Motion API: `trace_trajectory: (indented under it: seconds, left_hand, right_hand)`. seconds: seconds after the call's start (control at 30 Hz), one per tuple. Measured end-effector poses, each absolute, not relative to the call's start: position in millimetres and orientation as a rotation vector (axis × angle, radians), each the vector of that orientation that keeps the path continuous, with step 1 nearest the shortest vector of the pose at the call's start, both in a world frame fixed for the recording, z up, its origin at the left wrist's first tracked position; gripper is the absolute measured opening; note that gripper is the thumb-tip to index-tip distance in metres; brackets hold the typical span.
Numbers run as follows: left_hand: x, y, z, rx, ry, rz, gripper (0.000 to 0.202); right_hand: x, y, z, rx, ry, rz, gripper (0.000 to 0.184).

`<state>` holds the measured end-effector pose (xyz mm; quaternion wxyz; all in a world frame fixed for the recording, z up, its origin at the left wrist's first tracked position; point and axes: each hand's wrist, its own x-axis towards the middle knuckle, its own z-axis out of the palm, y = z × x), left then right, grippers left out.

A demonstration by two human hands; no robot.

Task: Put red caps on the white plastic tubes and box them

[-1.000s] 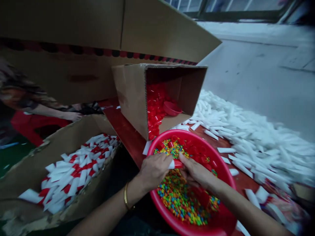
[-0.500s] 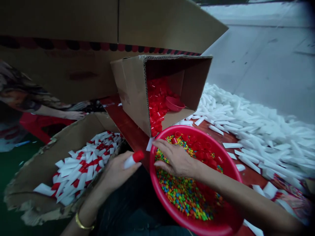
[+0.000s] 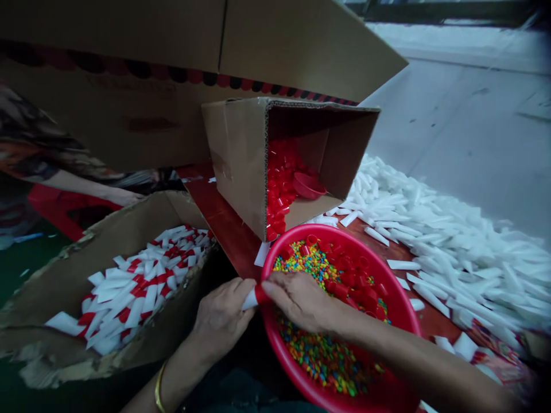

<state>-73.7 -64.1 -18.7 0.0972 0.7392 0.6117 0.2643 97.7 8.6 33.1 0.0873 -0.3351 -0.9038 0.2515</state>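
While the left hand (image 3: 221, 315) grips a white plastic tube (image 3: 249, 299) at the rim of a red basin (image 3: 331, 228), the right hand (image 3: 299, 299) closes on its red cap (image 3: 260, 294). Coloured beads (image 3: 327, 361) and loose red caps (image 3: 348, 279) lie in the basin.

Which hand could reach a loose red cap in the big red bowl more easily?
Probably the right hand: it is over the red bowl, close to the loose red caps. The left hand is outside the rim, gripping the white tube.

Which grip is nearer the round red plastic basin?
Right grip: it is over the round red plastic basin. The left grip is just outside the rim; both hold a red-capped white tube.
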Motion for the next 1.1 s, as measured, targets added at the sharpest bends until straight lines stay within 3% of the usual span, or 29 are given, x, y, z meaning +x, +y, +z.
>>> trace_trajectory:
  seconds: [0.13, 0.2, 0.37, 0.53, 0.67, 0.77, 0.93, 1.1]
  left_hand:
    - [-133.7, -65.7, -34.9, 1.852, 2.318, 0.600, 0.024]
    - [-179.6, -69.6, -53.4, 1.603, 2.551, 0.413, 0.028]
    - [-268.6, -88.4, -100.2, 1.350, 2.752, 0.270, 0.026]
    - [-263.1, -67.2, -115.1, 1.543, 2.682, 0.402, 0.035]
    - [-199.7, -21.4, -98.7, 1.866, 2.397, 0.685, 0.039]
    - [-138.2, 5.3, -70.1, 2.049, 2.129, 0.891, 0.034]
    - [-67.0, 25.9, -17.4, 2.301, 1.919, 0.682, 0.031]
    - [-57.9, 35.6, 6.1, 2.313, 1.963, 0.599, 0.029]
  right_hand:
    - [112.8, 35.1, 16.0, -1.163, -2.695, 0.221, 0.027]
    - [124.5, 51.4, -0.5, -1.128, -2.710, 0.037, 0.035]
    - [139.7, 77.9, -38.0, -0.863, -2.721, 0.137, 0.033]
    - [144.8, 74.5, -39.3, -0.907, -2.635, 0.389, 0.030]
    - [157.3, 60.1, -18.7, -1.128, -2.680, 0.465, 0.026]
    - [171.1, 49.8, -5.0, -1.255, -2.737, 0.259, 0.030]
    - [176.6, 35.6, -4.8, -1.329, -2.951, 0.024, 0.031]
    - [160.8, 31.0, -16.3, -1.246, -2.918, 0.443, 0.032]
